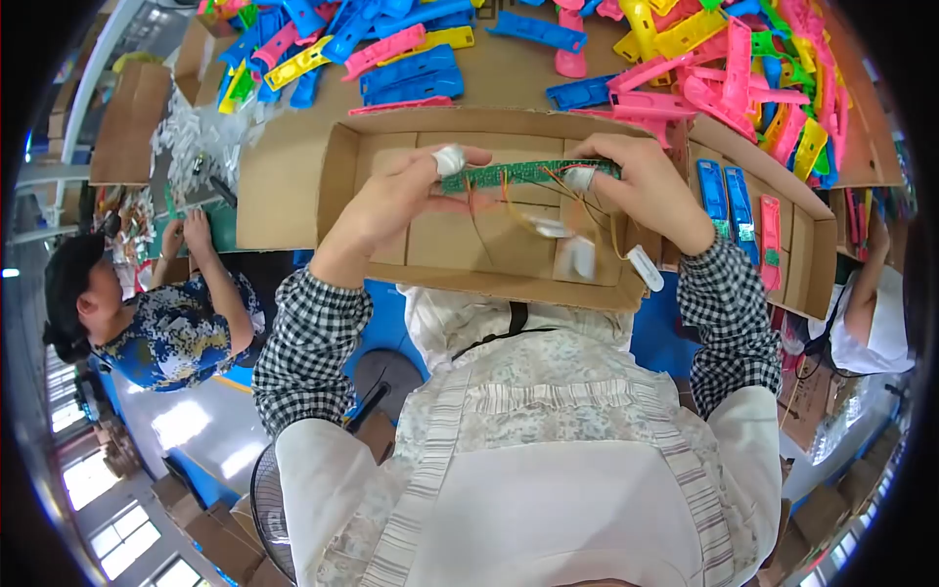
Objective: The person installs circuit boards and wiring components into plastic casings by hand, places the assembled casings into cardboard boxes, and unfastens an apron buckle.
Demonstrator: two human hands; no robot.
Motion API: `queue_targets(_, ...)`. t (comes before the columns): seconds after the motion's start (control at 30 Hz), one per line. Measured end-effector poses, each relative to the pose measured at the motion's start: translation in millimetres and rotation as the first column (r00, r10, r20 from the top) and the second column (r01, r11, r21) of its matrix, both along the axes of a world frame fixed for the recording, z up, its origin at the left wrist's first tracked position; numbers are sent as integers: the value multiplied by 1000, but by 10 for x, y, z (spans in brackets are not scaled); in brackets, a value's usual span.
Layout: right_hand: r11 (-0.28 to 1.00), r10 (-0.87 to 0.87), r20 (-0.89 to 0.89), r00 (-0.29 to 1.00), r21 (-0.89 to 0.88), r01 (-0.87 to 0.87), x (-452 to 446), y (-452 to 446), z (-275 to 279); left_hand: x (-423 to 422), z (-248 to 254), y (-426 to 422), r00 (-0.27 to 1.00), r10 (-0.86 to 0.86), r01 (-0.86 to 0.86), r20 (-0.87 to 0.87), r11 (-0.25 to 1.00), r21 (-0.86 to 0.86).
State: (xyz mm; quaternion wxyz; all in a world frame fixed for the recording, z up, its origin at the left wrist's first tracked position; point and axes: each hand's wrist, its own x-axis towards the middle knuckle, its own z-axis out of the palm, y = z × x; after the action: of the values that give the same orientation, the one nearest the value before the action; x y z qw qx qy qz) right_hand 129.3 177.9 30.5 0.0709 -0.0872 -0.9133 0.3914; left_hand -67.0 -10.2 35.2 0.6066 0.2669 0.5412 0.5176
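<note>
A long green circuit board (528,173) is held level above an open cardboard box (499,284). My left hand (389,203) grips the board's left end, and my right hand (653,184) grips its right end. White wrapping covers a digit on each hand. Thin red, yellow and dark wires hang from the board. On one of them dangles a small white rectangular part (644,267) at the box's front right corner. More white pieces (579,256), blurred, hang below the board's middle; their kind is unclear.
Blue, pink, yellow and green plastic casings (411,73) are heaped along the back. A second cardboard box (814,259) at right holds blue casings (713,191) and a pink casing (771,240). One co-worker (166,313) sits at left beside small clear pieces (201,137); another (871,313) is at right.
</note>
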Motion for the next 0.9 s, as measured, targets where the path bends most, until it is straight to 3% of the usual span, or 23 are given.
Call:
queue_targets(0.07, 987, -139, 145, 980, -59, 149, -1, -33, -180, 4, -229, 17, 971, -10, 43, -240, 990, 132)
queue_targets(0.1, 987, -140, 147, 979, -60, 150, -20, -37, -324, -10, -313, 44, 971, -12, 44, -238, 990, 131)
queue_targets(0.17, 987, -132, -39, 990, 88, 135, -76, -45, -606, -63, -472, 114, 686, -99, 118, -721, 993, -24)
queue_targets(0.2, 981, -166, -9, 986, 104, 166, -122, -92, -638, -109, -582, 164, 686, -96, 114, -722, 993, -23)
queue_targets(0.23, 981, -161, -11, 987, 104, 161, -168, -143, -670, -156, -678, 221, 762, -115, 52, -637, 992, -116)
queue_targets(0.3, 959, -161, -55, 985, 227, 170, -256, -226, -709, -175, -770, 276, 828, -112, -6, -549, 978, -209)
queue_targets(0.37, 947, -182, -53, 982, 260, 189, -268, -250, -662, -157, -781, 340, 500, -195, -68, -844, 962, -263)
queue_targets(0.4, 951, -196, -59, 979, 234, 204, -249, -218, -599, -191, -770, 305, 499, -192, -68, -845, 963, -259)
queue_targets(0.43, 952, -214, -62, 975, 209, 222, -235, -209, -543, -245, -733, 199, 383, 4, 34, -924, 999, 18)
queue_targets(0.47, 950, -220, -62, 974, 212, 228, -218, -186, -538, -264, -713, 128, 287, 224, 167, -931, 946, 279)
queue_targets(0.5, 977, -164, -82, 983, 125, 173, -206, -150, -532, -253, -669, 114, 289, 229, 175, -930, 942, 286)
queue_targets(0.57, 993, -99, -158, 982, 45, 108, -207, -134, -584, -172, -555, 163, 450, 250, 272, -858, 876, 398)
queue_targets(0.63, 981, -97, -162, 982, 152, 122, -272, -208, -669, -149, -568, 172, 580, -104, 216, -808, 976, 30)
queue_targets(0.7, 916, -55, -81, 995, 392, 82, -338, -236, -877, -164, -789, 224, 637, -98, 131, -765, 991, -19)
queue_targets(0.73, 867, -3, 0, 1000, 498, 3, -352, -274, -845, -139, -824, 278, 635, -113, 175, -764, 985, 1)
queue_targets(0.77, 859, -43, 2, 999, 511, 36, -332, -307, -801, -108, -852, 335, 519, -129, 147, -845, 987, -61)
queue_targets(0.8, 899, -160, 22, 987, 417, 137, -326, -333, -730, -96, -856, 381, 390, -146, 106, -909, 988, -113)
queue_targets(0.83, 916, -270, 49, 962, 321, 241, -326, -329, -674, -80, -810, 419, 386, -144, 141, -911, 985, -97)
queue_targets(0.9, 903, -267, -6, 964, 347, 253, -305, -289, -670, 0, -694, 440, 537, -155, -27, -829, 979, -201)
